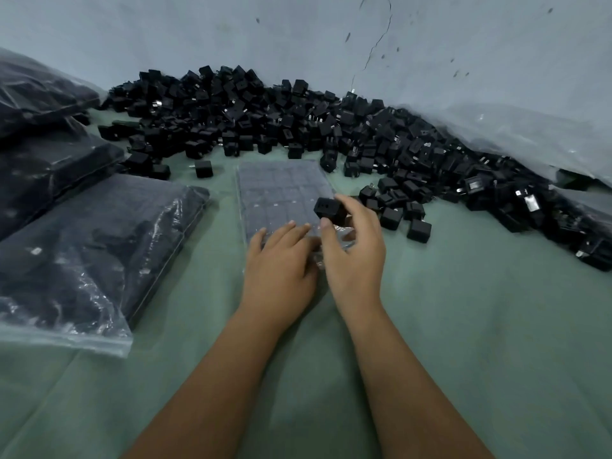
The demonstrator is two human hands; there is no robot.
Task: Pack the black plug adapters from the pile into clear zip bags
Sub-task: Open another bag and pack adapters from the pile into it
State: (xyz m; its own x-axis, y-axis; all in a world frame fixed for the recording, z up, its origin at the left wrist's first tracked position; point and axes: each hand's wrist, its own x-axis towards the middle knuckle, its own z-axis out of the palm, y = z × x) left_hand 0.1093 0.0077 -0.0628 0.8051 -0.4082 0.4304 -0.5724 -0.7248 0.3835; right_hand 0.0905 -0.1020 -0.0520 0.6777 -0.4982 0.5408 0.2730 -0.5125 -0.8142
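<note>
2 bare forearms reach into view from the bottom edge, with no sleeves, watch, bands or rings showing on them. The left hand [280, 260] and the right hand [356, 251] wear no gloves. The fingernails are short, plain and unpainted.

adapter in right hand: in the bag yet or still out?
Out. The right hand pinches the adapter above the clear zip bag, outside the plastic.
</note>
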